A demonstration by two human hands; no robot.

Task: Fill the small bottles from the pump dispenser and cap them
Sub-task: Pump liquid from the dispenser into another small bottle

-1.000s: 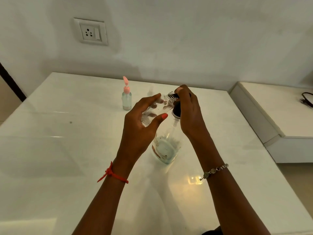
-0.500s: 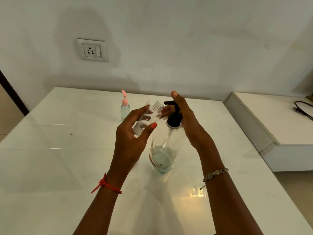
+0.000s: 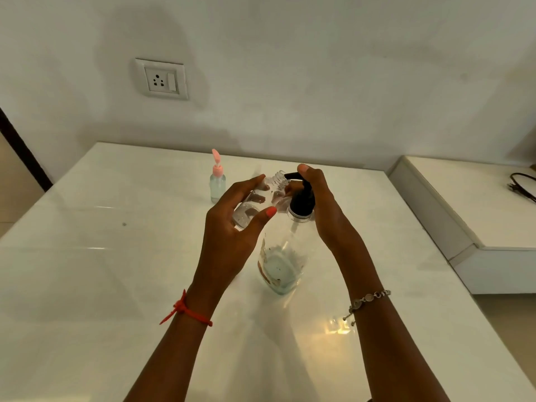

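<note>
A clear pump dispenser (image 3: 282, 256) with a black pump head (image 3: 302, 200) stands mid-table, a little liquid at its bottom. My left hand (image 3: 232, 236) grips a small clear uncapped bottle (image 3: 255, 203), tilted so its threaded neck sits just under the black spout. My right hand (image 3: 324, 210) wraps the pump head from the right, its forefinger resting on top of the pump. A second small bottle (image 3: 217, 185) with a pink pump cap stands upright further back on the table.
The white glossy table (image 3: 116, 271) meets a wall with a socket plate (image 3: 161, 79). A lower white ledge (image 3: 470, 210) lies to the right, with a black cable (image 3: 522, 187) on it.
The view has tilted up a little. My right hand's finger rose from the pressed pump and rests on its raised top. The small bottle stays tilted at the spout.
</note>
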